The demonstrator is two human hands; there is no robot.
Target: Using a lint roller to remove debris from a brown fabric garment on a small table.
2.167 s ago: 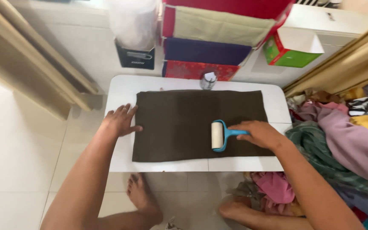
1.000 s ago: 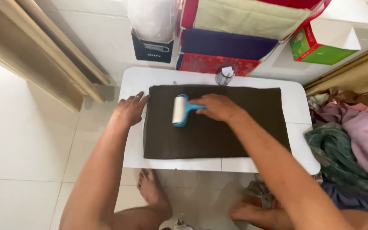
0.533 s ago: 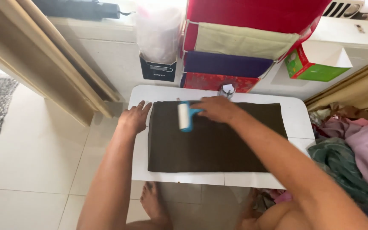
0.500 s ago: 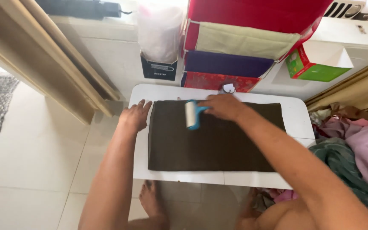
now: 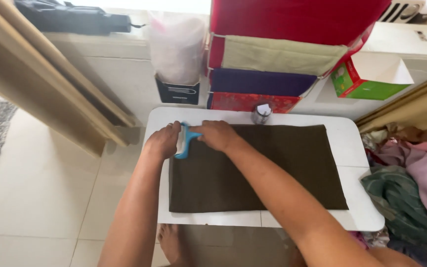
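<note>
Our right hand is closed around the blue handle of the roller, which sits at the far left corner of the dark cloth. Our left hand lies just beside it, fingers curled and touching the roller head, so we cannot tell whether it pins the cloth edge or grips the roller itself.

To do this stroke well, we judge that the cloth should stay flat and taut under the left hand, with the roller pressed evenly and run in straight, overlapping passes so no strip is missed. Near the edge, a light touch should keep the cloth from lifting or folding over on the white table.

At the back edge of the table stands a small round tin with a pale label on top. Behind it, folded fabrics are stacked: red patterned, purple, beige, and plain red on top. Left of the stack stands a dark box with a pale label, holding a white plastic bag. Farther right, an open green carton with red trim rests on the ledge.
</note>
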